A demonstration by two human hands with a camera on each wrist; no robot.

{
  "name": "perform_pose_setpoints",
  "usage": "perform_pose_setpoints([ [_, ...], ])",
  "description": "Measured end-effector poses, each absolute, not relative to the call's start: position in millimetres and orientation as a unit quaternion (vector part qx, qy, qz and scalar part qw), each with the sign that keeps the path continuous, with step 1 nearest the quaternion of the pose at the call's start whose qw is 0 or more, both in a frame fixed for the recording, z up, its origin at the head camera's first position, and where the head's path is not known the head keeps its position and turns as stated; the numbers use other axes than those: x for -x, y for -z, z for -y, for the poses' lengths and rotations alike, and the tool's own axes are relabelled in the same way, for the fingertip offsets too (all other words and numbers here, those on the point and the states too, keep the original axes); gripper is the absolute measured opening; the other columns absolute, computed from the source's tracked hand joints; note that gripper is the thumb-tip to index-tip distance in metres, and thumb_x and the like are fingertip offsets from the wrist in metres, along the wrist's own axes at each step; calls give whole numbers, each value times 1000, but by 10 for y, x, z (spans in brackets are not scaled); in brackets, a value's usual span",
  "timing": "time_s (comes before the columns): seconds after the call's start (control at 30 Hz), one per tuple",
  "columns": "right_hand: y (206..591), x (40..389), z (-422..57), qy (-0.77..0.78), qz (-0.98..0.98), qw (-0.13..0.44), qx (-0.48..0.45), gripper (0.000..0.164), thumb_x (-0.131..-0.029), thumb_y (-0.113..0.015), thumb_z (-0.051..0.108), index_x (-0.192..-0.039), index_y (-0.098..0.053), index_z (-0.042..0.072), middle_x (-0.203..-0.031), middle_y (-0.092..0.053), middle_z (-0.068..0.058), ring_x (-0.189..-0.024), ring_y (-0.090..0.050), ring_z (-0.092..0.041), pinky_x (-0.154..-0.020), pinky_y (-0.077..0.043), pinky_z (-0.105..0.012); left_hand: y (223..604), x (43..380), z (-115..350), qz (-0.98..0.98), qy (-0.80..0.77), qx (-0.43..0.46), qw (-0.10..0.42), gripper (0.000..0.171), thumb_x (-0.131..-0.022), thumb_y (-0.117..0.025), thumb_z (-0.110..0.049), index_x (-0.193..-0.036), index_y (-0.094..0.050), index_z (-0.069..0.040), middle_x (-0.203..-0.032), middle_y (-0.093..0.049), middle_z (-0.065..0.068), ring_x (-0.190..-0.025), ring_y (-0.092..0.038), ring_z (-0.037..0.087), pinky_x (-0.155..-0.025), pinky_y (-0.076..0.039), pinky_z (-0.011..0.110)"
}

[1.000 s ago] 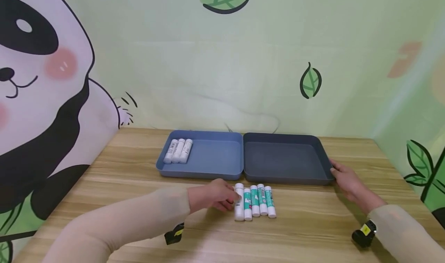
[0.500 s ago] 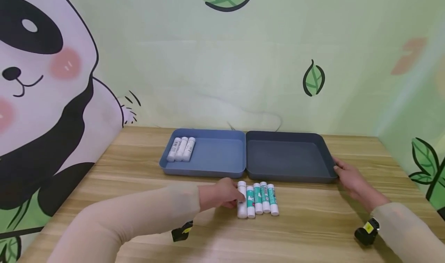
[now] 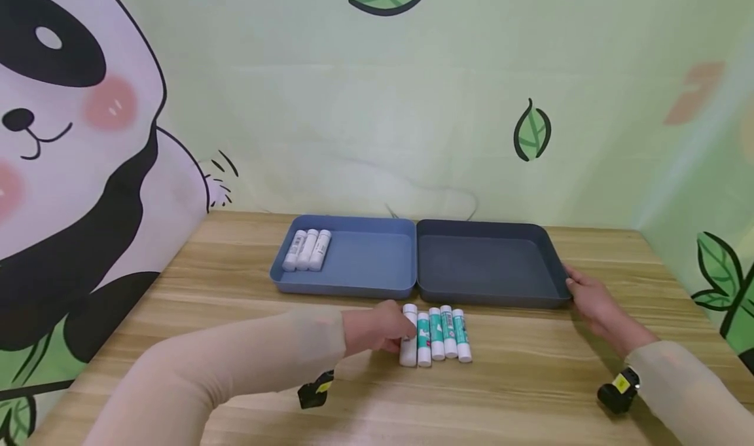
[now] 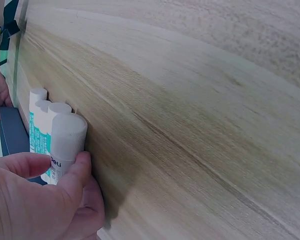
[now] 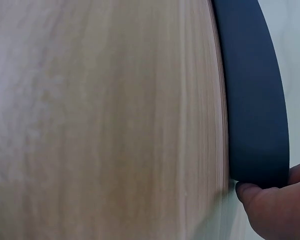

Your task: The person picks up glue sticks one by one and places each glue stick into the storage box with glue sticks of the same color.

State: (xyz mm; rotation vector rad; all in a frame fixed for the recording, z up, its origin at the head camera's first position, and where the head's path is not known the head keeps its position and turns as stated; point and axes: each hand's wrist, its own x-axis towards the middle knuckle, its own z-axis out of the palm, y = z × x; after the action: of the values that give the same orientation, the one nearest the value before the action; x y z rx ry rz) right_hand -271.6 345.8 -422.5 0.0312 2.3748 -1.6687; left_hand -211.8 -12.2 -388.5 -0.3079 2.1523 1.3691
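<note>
My left hand [image 3: 385,325] pinches a white glue stick [image 3: 409,349] between thumb and fingers. In the left wrist view, dark lettering shows on this glue stick [image 4: 69,137]. It lies at the left end of a row, beside several thinner glue sticks with green labels [image 3: 443,334]. My right hand [image 3: 595,305] touches the right side of the dark tray [image 3: 489,300] near its front corner. In the right wrist view, the thumb [image 5: 255,195] sits against that corner; most of the fingers are out of view.
A blue tray [image 3: 347,288] adjoins the dark tray's left side. Three white glue sticks [image 3: 307,250] lie side by side at its left end. Both trays stand on the wooden table [image 3: 501,393], before a printed backdrop [image 3: 306,118].
The left hand has moved slightly right and its fingers have closed on the white glue stick. The right hand stays at the dark tray. The head view has shifted a little.
</note>
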Motion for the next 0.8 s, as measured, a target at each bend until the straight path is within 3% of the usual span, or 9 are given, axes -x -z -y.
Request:
perform_pose_setpoints([
  [0.37, 4184, 2712, -3442, 549, -828, 117, -20, 53, -110, -16, 10, -159, -1, -6, -162, -10, -39, -92, -41, 26, -81, -40, 0, 3952, 2131, 187, -782, -540, 105, 293, 58, -88, -62, 9, -144, -45, 9, -111, -66, 19, -85, -62, 22, -92, -62, 42],
  [0.47, 4194, 2716, -3451, 546, -829, 120, -20, 54, -110, -16, 10, -159, -1, -5, -163, -8, -37, -116, -53, 9, -83, -39, 0, 3951, 2131, 196, -775, -550, 107, 292, 56, -88, -62, 9, -142, -46, 9, -113, -66, 20, -86, -63, 23, -93, -61, 43],
  [0.57, 4193, 2714, -3451, 547, -827, 125, -22, 54, -110, -15, 11, -160, 1, -3, -165, -6, -36, -146, -38, -23, -87, -40, -1, 3956, 2142, 214, -771, -557, 108, 289, 56, -87, -62, 9, -140, -46, 9, -114, -66, 21, -85, -63, 24, -94, -61, 44],
  [0.8, 4195, 2714, -3449, 537, -835, 119, -24, 54, -111, -15, 11, -160, 0, -4, -164, -10, -37, -143, -42, -22, -85, -39, -1, 3959, 2152, 295, -766, -559, 97, 302, 44, -88, -61, 9, -131, -54, 7, -97, -63, 12, -77, -59, 19, -84, -62, 38],
])
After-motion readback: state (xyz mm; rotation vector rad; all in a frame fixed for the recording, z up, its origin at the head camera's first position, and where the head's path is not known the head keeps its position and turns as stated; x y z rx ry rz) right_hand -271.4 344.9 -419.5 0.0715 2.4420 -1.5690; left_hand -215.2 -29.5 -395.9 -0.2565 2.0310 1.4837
